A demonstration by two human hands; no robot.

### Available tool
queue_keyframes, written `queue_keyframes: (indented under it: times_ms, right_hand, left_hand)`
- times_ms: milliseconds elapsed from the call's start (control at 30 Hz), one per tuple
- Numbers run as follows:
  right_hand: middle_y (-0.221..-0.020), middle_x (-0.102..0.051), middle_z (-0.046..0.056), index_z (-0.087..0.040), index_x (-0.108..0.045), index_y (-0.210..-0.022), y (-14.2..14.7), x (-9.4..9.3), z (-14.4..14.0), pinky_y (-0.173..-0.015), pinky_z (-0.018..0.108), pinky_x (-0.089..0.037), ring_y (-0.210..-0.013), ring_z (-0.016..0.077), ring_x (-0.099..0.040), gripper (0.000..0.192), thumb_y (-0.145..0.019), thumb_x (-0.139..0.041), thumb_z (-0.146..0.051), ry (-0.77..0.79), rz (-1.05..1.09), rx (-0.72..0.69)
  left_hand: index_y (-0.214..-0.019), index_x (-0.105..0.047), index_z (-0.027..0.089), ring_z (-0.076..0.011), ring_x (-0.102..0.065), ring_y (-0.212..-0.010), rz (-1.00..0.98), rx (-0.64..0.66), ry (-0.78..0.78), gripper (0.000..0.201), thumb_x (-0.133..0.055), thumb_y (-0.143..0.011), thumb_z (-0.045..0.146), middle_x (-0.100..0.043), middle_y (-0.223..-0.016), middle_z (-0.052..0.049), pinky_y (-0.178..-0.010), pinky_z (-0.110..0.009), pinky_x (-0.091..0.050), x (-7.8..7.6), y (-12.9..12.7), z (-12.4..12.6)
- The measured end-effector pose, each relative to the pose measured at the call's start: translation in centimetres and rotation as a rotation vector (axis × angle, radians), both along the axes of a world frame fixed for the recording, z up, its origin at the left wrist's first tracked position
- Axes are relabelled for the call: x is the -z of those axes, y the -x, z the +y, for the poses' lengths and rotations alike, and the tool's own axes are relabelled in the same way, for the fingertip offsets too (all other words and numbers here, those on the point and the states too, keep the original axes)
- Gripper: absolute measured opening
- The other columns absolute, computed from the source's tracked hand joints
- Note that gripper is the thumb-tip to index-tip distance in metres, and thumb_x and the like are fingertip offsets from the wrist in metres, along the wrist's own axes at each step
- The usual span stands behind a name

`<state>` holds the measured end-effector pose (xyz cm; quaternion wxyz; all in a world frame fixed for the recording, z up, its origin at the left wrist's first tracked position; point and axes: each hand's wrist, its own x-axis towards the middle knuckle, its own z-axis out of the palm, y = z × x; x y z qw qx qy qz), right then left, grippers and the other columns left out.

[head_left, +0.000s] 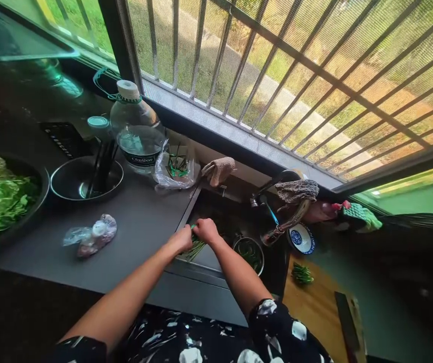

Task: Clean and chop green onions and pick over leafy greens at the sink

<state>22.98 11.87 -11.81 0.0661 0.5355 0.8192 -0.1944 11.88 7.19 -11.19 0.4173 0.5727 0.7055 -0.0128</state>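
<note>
Both hands, left hand (182,238) and right hand (206,230), are closed around a bunch of thin green stalks (195,247) over the dark sink (235,217); sorting appears underway, requiring continued firm hold.

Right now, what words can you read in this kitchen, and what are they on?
"Costbon", or close to it: on the label of the big water bottle by the window; the letters are small, so the spelling is unsure.
White marks on the dark panel behind the bowl: too blurred to read.
Blue pattern on the small dish: no words.
</note>
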Motion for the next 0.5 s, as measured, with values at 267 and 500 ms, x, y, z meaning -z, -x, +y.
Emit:
queue_keyframes:
  times_ms: [267,500]
  right_hand:
    - [-0.073,-0.071,0.009,-0.014,-0.071,-0.079,-2.9,1.7,2.0,-0.056,0.018,-0.042,-0.066,0.0140,-0.064,0.021,-0.079,-0.050,-0.014,0.179,0.146,0.387]
    - [-0.059,-0.066,0.002,-0.014,-0.068,-0.071,-1.0,-1.4,4.3,-0.057,0.018,-0.041,-0.055,0.0108,-0.059,0.015,-0.077,-0.054,-0.016,0.201,0.292,0.340]
  left_hand:
    - [-0.086,-0.056,0.015,-0.0362,-0.064,-0.089,-0.132,-0.035,0.035,0.036,-0.065,-0.051,0.009,-0.068,-0.087,-0.016,-0.069,-0.036,-0.046,2.6,1.5,-2.0]
    - [-0.086,-0.055,0.017,-0.0173,-0.061,-0.070,-0.786,-0.448,0.014,0.034,-0.065,-0.053,0.020,-0.062,-0.071,0.001,-0.061,-0.025,-0.045,3.8,2.6,-4.1]
